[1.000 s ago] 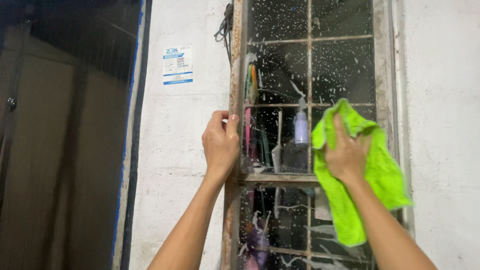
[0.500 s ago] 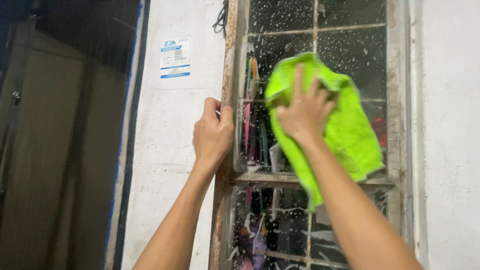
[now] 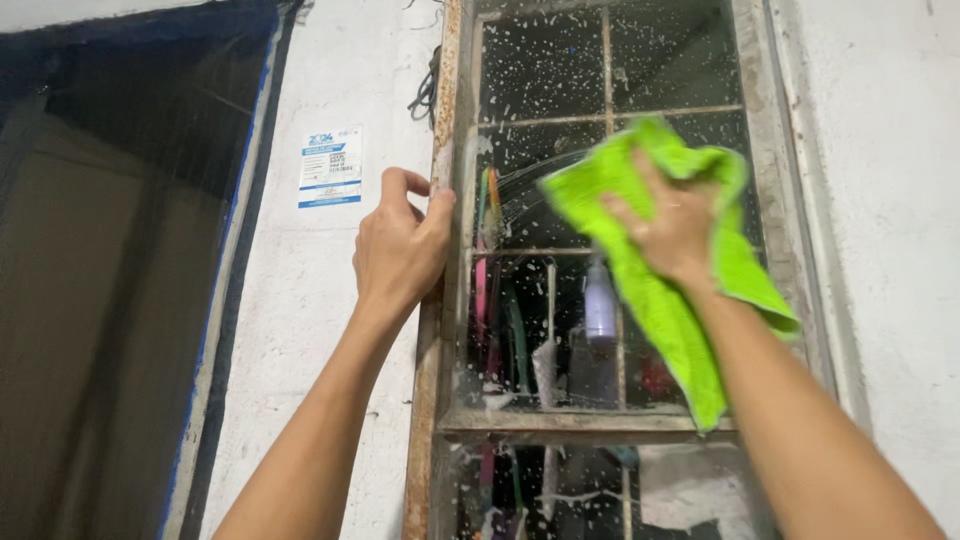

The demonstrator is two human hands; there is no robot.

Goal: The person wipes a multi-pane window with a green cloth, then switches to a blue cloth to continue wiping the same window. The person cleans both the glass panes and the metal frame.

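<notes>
Hidden parts: the palm of the right hand (image 3: 672, 228) lay on the green cloth (image 3: 660, 290), so the glass under it could not be seen; the top and bottom of the window (image 3: 545, 90) were cut off by the edge of the view.
Hard to see: the things behind the glass were dim and blurred by white soap spots; only coloured sticks and a pale spray bottle (image 3: 599, 303) could be told.
Sign: a small rectangular paper label (image 3: 330, 166), white with blue bands, was stuck on the white wall (image 3: 330, 300) left of the window frame.
Left hand: the left hand (image 3: 397, 248) was curled around the rusty frame edge (image 3: 440, 180), grasping it.
Right hand: it pressed the cloth flat against the upper right panes, fingers spread.
Cloth: it hung down below the hand to the lower crossbar (image 3: 560, 424).
Left side: a dark screen (image 3: 110, 300) with a blue border.
</notes>
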